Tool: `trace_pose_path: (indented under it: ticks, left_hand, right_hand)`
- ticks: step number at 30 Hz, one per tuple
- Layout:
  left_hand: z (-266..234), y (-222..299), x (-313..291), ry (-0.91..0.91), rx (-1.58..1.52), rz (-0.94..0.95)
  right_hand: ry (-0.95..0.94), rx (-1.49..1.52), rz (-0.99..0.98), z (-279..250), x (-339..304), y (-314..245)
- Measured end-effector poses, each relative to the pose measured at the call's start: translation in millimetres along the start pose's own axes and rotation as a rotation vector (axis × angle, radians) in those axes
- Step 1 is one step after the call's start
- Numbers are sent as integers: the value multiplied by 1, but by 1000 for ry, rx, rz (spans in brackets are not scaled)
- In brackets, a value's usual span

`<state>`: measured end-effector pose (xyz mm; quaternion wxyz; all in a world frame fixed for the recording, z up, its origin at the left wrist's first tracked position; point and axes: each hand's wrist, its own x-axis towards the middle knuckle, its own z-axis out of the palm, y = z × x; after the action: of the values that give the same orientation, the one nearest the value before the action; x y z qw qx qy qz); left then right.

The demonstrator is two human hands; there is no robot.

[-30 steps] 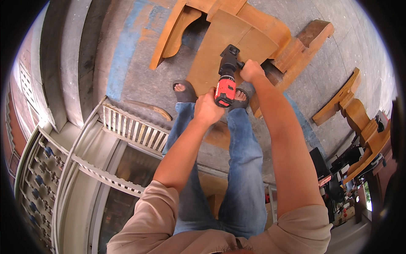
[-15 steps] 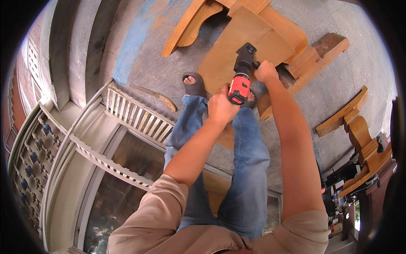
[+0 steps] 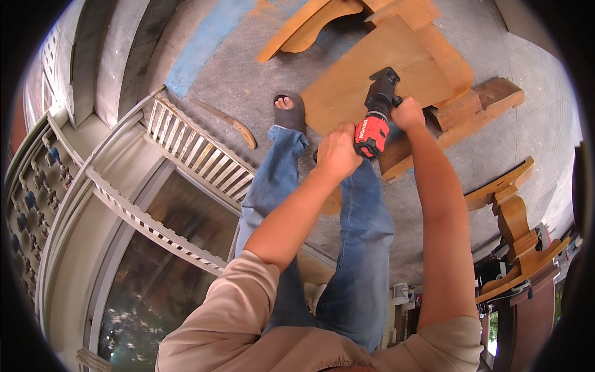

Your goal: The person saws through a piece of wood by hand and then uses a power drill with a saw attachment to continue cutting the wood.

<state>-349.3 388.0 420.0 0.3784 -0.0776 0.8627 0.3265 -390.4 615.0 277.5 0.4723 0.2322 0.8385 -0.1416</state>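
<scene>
My left hand (image 3: 339,152) is wrapped round the grip of a red and black cordless drill (image 3: 373,133), fitted with a long black attachment (image 3: 383,90). A short side handle sticks out to the right of the attachment, and my right hand (image 3: 408,114) is closed on it. The tool points away from me above a flat wooden panel (image 3: 347,77), part of a piece of orange-brown wooden furniture. I cannot tell whether its tip touches the wood, and no blade or bit shows.
Behind the panel stands a curved wooden leg (image 3: 310,25). A stepped wooden piece (image 3: 455,127) lies at the right, and another shaped one (image 3: 511,217) farther right. On the floor at left is a hand saw (image 3: 243,132), near a slatted rack (image 3: 192,152) and concrete steps (image 3: 133,56).
The drill and both hands have shifted to the right in view. The wooden panel has also moved right and slightly down, as the view has turned. Both grips stay the same.
</scene>
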Motion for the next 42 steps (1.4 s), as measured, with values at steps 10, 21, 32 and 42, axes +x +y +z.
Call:
trace_pose_path:
  ticks: [10, 21, 32, 42]
  left_hand:
    - [-10, 12, 6, -45, -43, -79]
    - [-14, 25, 7, -66, 71, -30]
    - [7, 17, 1, -28, -68, -66]
    - [14, 24, -3, 168, 28, -99]
  right_hand:
    - [-92, 9, 9, -31, -21, -17]
    - [-164, 80, -14, -35, -16, -6]
    - [-196, 74, -36, -44, -20, -5]
    - [-149, 151, -50, -36, -21, -3]
